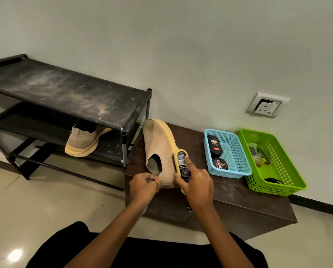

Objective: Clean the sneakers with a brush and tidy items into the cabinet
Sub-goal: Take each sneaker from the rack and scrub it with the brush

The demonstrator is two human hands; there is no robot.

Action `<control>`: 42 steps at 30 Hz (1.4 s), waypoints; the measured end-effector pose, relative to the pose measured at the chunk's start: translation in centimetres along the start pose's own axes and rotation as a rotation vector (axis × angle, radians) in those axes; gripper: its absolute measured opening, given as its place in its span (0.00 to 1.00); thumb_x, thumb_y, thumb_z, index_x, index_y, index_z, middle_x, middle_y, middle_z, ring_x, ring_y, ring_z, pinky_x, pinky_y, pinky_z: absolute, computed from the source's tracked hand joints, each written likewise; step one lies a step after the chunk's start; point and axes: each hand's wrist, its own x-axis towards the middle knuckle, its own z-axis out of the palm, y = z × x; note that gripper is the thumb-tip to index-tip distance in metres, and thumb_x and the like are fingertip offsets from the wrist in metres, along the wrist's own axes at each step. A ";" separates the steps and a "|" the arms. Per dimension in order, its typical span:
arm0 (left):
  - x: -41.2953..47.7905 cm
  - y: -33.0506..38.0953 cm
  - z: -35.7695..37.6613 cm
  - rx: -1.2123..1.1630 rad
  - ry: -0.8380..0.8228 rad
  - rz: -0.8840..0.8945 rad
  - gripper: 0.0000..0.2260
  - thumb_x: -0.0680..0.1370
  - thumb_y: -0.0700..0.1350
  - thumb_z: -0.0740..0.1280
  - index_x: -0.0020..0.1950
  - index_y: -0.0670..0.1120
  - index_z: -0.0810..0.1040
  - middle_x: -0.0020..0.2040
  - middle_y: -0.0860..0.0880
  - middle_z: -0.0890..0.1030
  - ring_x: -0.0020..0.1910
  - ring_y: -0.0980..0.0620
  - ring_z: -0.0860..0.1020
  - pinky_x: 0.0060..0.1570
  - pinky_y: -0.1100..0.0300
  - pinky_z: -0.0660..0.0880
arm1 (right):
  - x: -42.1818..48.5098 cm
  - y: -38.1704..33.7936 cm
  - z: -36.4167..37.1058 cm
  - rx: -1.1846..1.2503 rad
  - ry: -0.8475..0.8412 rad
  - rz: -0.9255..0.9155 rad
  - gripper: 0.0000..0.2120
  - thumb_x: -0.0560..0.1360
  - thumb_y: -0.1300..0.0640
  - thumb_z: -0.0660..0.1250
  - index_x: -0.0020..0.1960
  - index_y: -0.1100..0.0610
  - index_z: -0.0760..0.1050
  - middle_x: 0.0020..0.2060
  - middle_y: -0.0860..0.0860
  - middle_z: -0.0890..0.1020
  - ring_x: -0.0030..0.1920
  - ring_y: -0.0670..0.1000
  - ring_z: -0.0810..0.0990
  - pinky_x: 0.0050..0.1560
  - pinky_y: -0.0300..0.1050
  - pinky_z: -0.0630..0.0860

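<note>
A beige knit sneaker (159, 144) with a yellow sole lies on the low brown cabinet (239, 192), toe pointing away from me. My left hand (144, 187) pinches its heel collar. My right hand (195, 181) grips a yellow-backed brush (182, 163) with a dark label and holds it against the sneaker's right side, index finger stretched along it. The matching second sneaker (83, 141) sits on the lower shelf of the black shoe rack (69, 89) to the left.
A blue basket (232, 151) on the cabinet holds a black polish bottle and a round polish tin. A green basket (277, 171) beside it holds small items. A wall socket (267, 105) is above. The rack's top shelf is dusty. Tiled floor lies below.
</note>
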 end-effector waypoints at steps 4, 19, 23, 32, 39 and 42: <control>0.1 0.6 1.1 0.029 -0.018 0.064 0.07 0.73 0.36 0.69 0.39 0.47 0.82 0.39 0.48 0.82 0.40 0.52 0.81 0.42 0.56 0.81 | -0.1 0.7 0.1 0.062 0.123 0.105 0.30 0.68 0.48 0.74 0.67 0.53 0.72 0.34 0.54 0.80 0.36 0.53 0.76 0.38 0.43 0.72; 1.0 0.2 1.3 0.021 -0.006 -0.012 0.07 0.72 0.37 0.69 0.36 0.46 0.83 0.38 0.46 0.83 0.40 0.49 0.80 0.41 0.56 0.79 | -1.2 -0.7 2.2 0.050 0.137 -0.162 0.28 0.64 0.48 0.77 0.62 0.54 0.78 0.34 0.47 0.82 0.32 0.46 0.70 0.32 0.33 0.63; 0.8 0.5 1.3 -0.085 -0.069 -0.017 0.09 0.74 0.35 0.70 0.36 0.46 0.80 0.41 0.47 0.81 0.41 0.53 0.80 0.39 0.59 0.79 | 0.7 2.2 0.2 0.111 0.132 0.141 0.28 0.67 0.52 0.76 0.65 0.55 0.75 0.33 0.55 0.81 0.35 0.52 0.72 0.36 0.44 0.75; 0.6 1.0 1.2 -0.094 -0.093 -0.033 0.08 0.74 0.35 0.70 0.37 0.46 0.80 0.41 0.48 0.80 0.41 0.54 0.79 0.36 0.63 0.79 | 0.3 2.4 0.5 0.082 0.154 0.077 0.28 0.62 0.52 0.79 0.61 0.55 0.78 0.29 0.53 0.78 0.31 0.50 0.71 0.33 0.40 0.72; 1.0 1.1 1.3 -0.026 -0.059 -0.064 0.09 0.73 0.36 0.69 0.35 0.47 0.82 0.41 0.46 0.82 0.43 0.50 0.80 0.42 0.57 0.80 | -1.9 -0.6 2.0 0.189 0.090 -0.077 0.26 0.69 0.44 0.67 0.64 0.55 0.76 0.34 0.51 0.80 0.32 0.48 0.72 0.35 0.36 0.68; 0.7 1.5 1.3 -0.089 -0.119 -0.069 0.10 0.74 0.35 0.70 0.35 0.47 0.79 0.41 0.49 0.80 0.41 0.53 0.79 0.36 0.63 0.79 | 0.2 2.6 0.9 0.188 0.139 0.232 0.31 0.70 0.45 0.71 0.70 0.51 0.68 0.34 0.55 0.78 0.34 0.51 0.74 0.39 0.46 0.77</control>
